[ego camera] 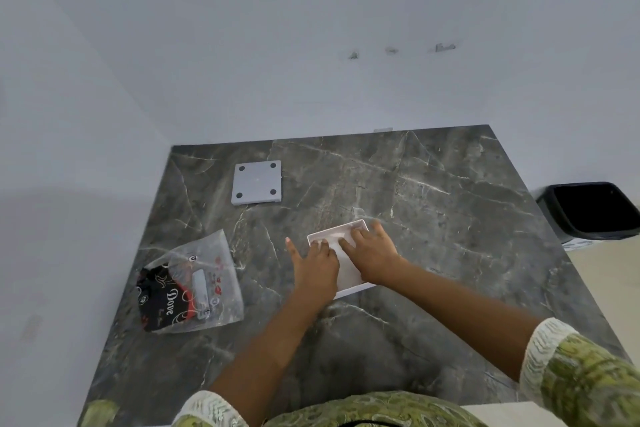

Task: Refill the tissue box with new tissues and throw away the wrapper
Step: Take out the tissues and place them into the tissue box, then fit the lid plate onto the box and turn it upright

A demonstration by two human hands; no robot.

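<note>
A white open tissue box [349, 282] lies on the dark marble table, with white tissues [341, 246] inside it. My left hand [317, 267] rests flat on the box's left side, fingers spread, thumb pointing away. My right hand [374, 255] presses flat on the tissues from the right. Neither hand grips anything. The clear plastic wrapper [194, 284], printed black and red with "Dove", lies flattened on the table to the left. The box's grey square lid [257, 183], with four dark pads, lies upside down at the far left.
A black bin [588, 210] stands on the floor beyond the table's right edge. The marble table [433, 201] meets white walls at the back and left. My green patterned sleeves fill the bottom of the view.
</note>
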